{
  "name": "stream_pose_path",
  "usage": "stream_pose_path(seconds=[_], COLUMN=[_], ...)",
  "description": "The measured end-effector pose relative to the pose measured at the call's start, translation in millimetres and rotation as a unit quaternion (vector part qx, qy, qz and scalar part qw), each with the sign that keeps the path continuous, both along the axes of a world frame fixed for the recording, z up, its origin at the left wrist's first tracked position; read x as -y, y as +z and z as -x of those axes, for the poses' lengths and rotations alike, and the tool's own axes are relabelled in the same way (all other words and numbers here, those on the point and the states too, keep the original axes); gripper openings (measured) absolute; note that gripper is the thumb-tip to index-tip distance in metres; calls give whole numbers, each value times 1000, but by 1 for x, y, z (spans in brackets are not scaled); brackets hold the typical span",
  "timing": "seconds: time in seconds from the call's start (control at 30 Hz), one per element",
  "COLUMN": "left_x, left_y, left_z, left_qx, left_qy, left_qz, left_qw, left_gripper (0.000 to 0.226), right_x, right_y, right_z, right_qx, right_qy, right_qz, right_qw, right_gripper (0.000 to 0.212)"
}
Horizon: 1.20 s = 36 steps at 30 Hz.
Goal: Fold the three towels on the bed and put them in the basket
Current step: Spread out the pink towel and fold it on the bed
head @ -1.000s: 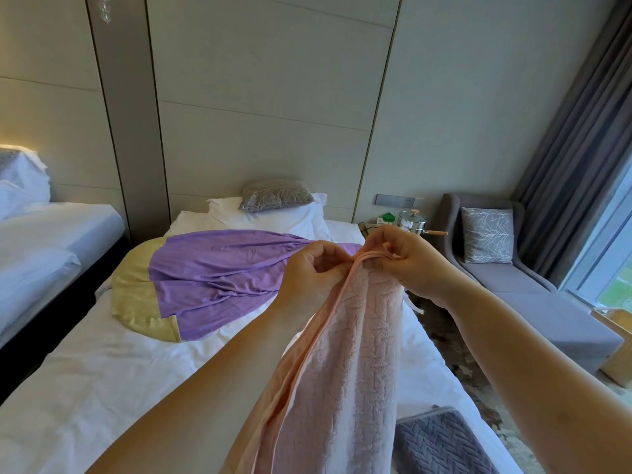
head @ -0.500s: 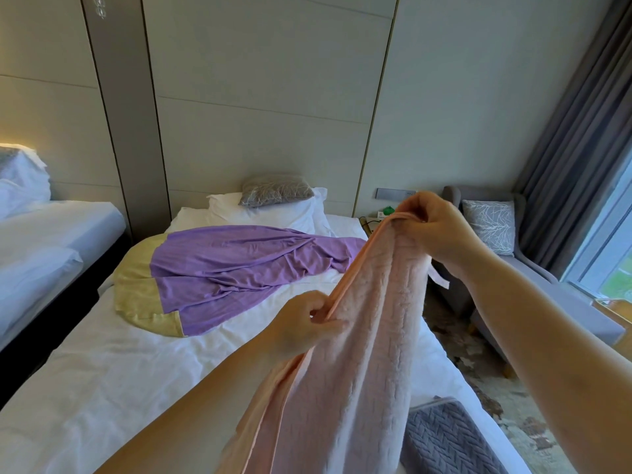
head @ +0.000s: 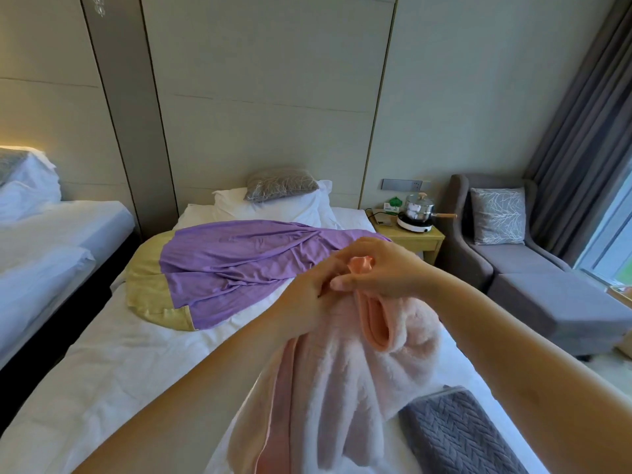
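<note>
While the left grip (head: pixel 309 301) and right grip (head: pixel 386 268) both pinch the gathered top corners of the pink towel (head: pixel 359 388), it hangs bunched over the bed (head: pixel 102 371). If either pinch slackens, a corner likely slips and the fold comes out crooked.

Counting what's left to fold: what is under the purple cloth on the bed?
A yellow cloth shows from under the purple cloth along its left edge, on the white sheet. How far it reaches beneath, and anything else there, is covered.
</note>
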State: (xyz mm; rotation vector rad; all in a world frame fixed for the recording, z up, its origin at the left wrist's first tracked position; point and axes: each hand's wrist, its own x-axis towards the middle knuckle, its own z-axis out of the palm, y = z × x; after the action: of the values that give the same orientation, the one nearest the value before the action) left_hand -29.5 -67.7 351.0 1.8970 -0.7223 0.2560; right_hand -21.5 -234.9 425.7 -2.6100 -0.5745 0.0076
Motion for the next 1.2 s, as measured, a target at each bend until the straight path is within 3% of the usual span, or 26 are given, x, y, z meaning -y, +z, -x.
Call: stream_pose_path(seconds=[0.07, 0.2, 0.4, 0.53, 0.7, 0.8, 0.97, 1.03, 1.1, 1.17, 1.2], left_x=[-10, -21, -41, -57, -70, -77, -97, -99, -91, -75, -65], left_y=[-4, -13, -16, -26, -49, -64, -92, -95, -86, -71, -61], left_z=[-4, -7, 4, 10, 15, 12, 10, 7, 4, -2, -4], left_qx=[-6, -17, -48, -34, -50, -66, -136, -136, -124, -78, -57], left_qy=[13, 20, 2, 56, 91, 102, 116, 139, 138, 110, 101], left_qz=[8, 9, -1, -69, -172, -278, -412, -391, -309, -245, -225], left_qw=[1000, 1000, 999, 995, 980, 953, 894, 900, 933, 960, 967], left_gripper=[5, 18, 24, 11, 23, 32, 22, 19, 17, 33, 37], right_x=[6, -3, -19, -14, 1, 13, 44, 50, 51, 43, 38], right_y=[-3, -13, -10, 1, 12, 10, 0, -7, -13, -17, -21], right_z=[-3, -6, -13, -16, -24, -29, -38, -38, -37, -32, -28], right_qx=[-48, -89, -58, 20, 106, 163, 184, 175, 157, 118, 94], right_qy=[16, 51, 97, 79, 8, -45, -163, -189, -198, -187, -174], right_qz=[37, 53, 94, 108, 147, 172, 124, 115, 116, 129, 127], right_qw=[998, 993, 989, 991, 983, 971, 961, 959, 961, 967, 972], right_gripper=[54, 62, 15, 17, 12, 4, 15, 13, 7, 4, 14])
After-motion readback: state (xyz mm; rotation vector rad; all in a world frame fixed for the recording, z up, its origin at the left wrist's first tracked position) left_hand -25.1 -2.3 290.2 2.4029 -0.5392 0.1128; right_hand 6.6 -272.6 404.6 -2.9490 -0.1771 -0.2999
